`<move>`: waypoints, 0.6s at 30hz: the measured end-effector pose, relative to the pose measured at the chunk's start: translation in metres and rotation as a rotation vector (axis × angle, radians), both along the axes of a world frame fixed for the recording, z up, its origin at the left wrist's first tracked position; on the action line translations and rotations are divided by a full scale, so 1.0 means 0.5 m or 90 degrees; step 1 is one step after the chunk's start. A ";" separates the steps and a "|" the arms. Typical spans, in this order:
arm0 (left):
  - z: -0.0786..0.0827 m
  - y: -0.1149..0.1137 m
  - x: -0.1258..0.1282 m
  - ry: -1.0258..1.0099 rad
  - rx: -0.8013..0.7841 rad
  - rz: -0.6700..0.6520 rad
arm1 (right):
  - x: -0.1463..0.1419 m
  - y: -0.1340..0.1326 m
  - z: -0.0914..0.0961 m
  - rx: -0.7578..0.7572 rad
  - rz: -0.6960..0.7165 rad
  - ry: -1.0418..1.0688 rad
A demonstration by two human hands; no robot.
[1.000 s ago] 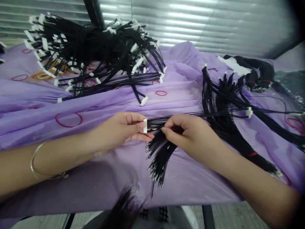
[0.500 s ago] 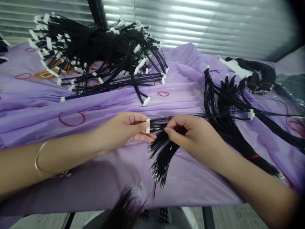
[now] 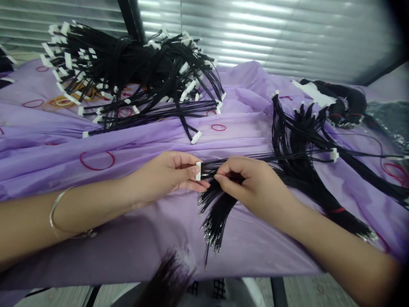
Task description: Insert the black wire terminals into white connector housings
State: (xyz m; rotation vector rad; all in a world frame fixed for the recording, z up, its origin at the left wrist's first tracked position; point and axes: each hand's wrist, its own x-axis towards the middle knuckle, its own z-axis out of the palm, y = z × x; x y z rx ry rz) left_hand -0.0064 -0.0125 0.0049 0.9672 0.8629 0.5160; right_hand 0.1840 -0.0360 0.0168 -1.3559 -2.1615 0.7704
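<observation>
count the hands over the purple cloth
2: the left hand, its thumb and fingers gripping a white connector; and the right hand, just right of it, pinching a thin black wire. No others show; none seems hidden.

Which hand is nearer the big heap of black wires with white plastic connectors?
Left. The left hand is directly in front of the heap; the right hand is farther right, mostly past its right edge.

A creased purple cloth (image 3: 143,251) bears heaped black cables (image 3: 128,64). Red bands (image 3: 218,130) and metal-tipped wires (image 3: 220,215) lie on it too.
</observation>
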 end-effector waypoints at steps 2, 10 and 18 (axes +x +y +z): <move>-0.001 0.000 0.001 0.003 0.001 0.001 | -0.002 0.001 -0.003 0.008 0.010 0.003; -0.008 -0.001 0.001 0.013 0.032 0.004 | -0.004 -0.003 -0.009 0.011 0.003 0.023; -0.004 -0.002 0.002 0.004 0.018 0.016 | -0.009 -0.003 -0.013 0.038 -0.016 0.059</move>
